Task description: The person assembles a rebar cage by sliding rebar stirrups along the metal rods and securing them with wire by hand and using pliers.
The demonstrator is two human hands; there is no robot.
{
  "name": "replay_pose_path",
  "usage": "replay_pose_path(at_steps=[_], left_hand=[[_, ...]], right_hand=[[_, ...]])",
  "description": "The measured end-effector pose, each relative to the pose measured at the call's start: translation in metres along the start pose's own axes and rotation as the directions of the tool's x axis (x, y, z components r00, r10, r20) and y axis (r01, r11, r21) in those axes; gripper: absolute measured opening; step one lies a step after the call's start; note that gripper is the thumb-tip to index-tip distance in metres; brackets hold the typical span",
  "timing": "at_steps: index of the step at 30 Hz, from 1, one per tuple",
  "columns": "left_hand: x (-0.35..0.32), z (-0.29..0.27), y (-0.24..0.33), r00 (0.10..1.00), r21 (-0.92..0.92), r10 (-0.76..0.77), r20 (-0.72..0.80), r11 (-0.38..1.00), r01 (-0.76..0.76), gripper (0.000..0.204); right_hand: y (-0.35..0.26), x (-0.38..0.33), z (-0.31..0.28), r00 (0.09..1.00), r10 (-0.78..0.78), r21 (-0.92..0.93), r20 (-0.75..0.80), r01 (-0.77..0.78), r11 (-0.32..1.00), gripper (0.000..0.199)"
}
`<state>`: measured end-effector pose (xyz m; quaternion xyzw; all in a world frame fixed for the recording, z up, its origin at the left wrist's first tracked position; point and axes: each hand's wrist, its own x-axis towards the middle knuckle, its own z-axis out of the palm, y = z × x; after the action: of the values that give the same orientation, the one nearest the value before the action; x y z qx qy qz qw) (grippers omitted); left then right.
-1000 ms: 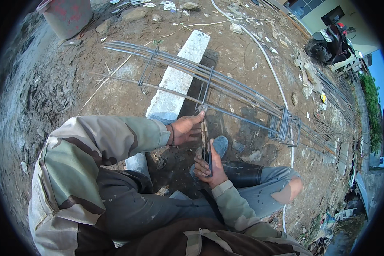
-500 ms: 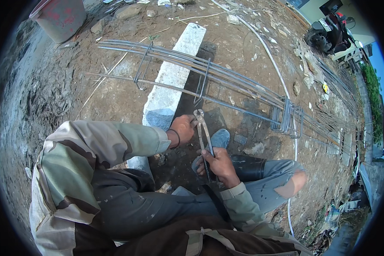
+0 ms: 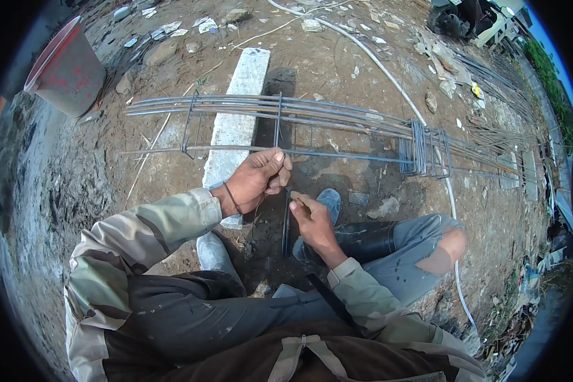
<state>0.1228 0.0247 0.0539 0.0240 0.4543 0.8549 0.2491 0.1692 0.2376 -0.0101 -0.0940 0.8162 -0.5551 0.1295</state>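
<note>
My left hand point(image 3: 251, 181) is closed in a pinch right at the lower steel bar point(image 3: 337, 155), beside the foot of a bent rebar stirrup point(image 3: 278, 124). What its fingertips hold is too small to make out. My right hand point(image 3: 313, 224) is closed, just below and to the right of the left. It grips a pair of pincers point(image 3: 286, 223), seen nearly edge-on with dark handles pointing down; fingers partly hide the head. Several long bars point(image 3: 337, 111) run above the lower one. The bars lie across a pale concrete block point(image 3: 240, 79).
More stirrups are bunched at the bars' right part point(image 3: 419, 149). My boots point(image 3: 218, 258) stand on muddy ground below the bars. A grey bucket point(image 3: 73, 70) stands at upper left. A pale hose point(image 3: 388, 73) crosses under the bars, and loose rods point(image 3: 500, 134) lie at right.
My left hand has moved up to the lower bar and stirrup. The pincers have turned from an open, front-on view to edge-on, and the right hand has shifted slightly upward. The view has shifted.
</note>
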Motion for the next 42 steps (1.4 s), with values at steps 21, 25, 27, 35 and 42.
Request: replay_pose_path(at_steps=[21, 25, 27, 35, 42], left_hand=[[0.012, 0.058, 0.065, 0.875, 0.504, 0.405, -0.265, 0.832, -0.232, 0.02], [0.006, 0.05, 0.073, 0.894, 0.313, 0.372, -0.248, 0.904, -0.29, 0.022], [0.002, 0.049, 0.075, 0.914, 0.19, 0.34, -0.223, 0.934, -0.302, 0.024], [-0.007, 0.039, 0.096, 0.921, -0.011, 0.277, -0.275, 0.957, -0.291, 0.015], [-0.006, 0.06, 0.094, 0.862, 0.21, 0.507, 0.018, 0.841, -0.499, 0.012]], right_hand=[[-0.11, 0.009, -0.033, 0.946, -0.302, -0.476, -0.115, 0.215, 0.853, 0.016], [-0.1, 0.017, -0.048, 0.94, -0.332, -0.43, -0.079, 0.268, 0.862, 0.013], [-0.1, 0.016, -0.051, 0.991, -0.128, -0.161, -0.049, 0.118, 0.98, 0.011], [-0.105, -0.005, -0.057, 0.849, -0.514, 0.077, -0.124, 0.525, 0.848, 0.021], [-0.104, 0.001, -0.023, 0.79, 0.059, 0.737, 0.61, -0.594, 0.322, 0.017]])
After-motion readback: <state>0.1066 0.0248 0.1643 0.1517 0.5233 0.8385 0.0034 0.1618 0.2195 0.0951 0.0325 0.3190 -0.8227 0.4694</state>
